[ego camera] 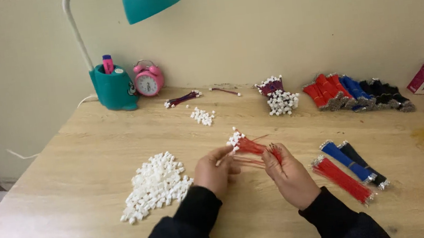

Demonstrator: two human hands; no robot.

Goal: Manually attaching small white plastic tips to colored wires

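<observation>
A bundle of thin red wires [254, 150] is held between both hands above the middle of the wooden table [68, 167], a little toward its near edge. The left hand [213, 171] is closed narrowly about the end of the bundle that already carries small white connectors [234, 139]; a fingertip pinch is suggested, though whether a single connector is held there cannot be told. The right hand [290, 173] is wrapped about the other end of the wires, its thumb laid over them, so the bundle is kept fanned out between the two hands.

The step in hand is judged to be the fitting of connectors onto wire ends — some tips are capped, the rest of the fan appears bare. A large heap of loose white connectors [155, 185] lies just left of the left hand, toward the near left corner. For the next move, one piece would have to be picked from that heap and a single wire separated from the fan and lined up squarely with it; a fine, steady pinch is called for, since the parts are small.

To the right of the right hand, three tied bundles are laid side by side — red [342, 178], blue [347, 161] and black [362, 163]. Along the far edge, finished wire sets [277, 95], further coloured bundles [358, 93], a teal desk lamp [115, 87] and a pink alarm clock [148, 79] are seen.
</observation>
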